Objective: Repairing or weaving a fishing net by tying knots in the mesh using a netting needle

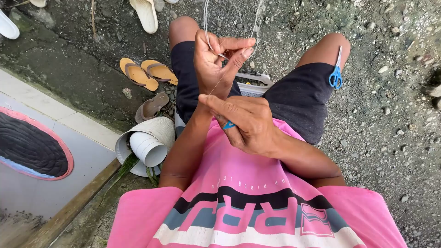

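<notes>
Gravel ground, seated person | left hand pinches thin clear line looped over fingers, above knees | right hand closed on blue tool | line looks light, limp, slippery: grip by pinching | scissors on thigh | sandals nearby

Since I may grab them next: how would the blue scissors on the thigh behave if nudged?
The scissors look small and thin, so probably light. They lie loose on the sloping shorts, so a nudge would likely slide them off onto the gravel. Being flat, they would hardly roll.
</notes>
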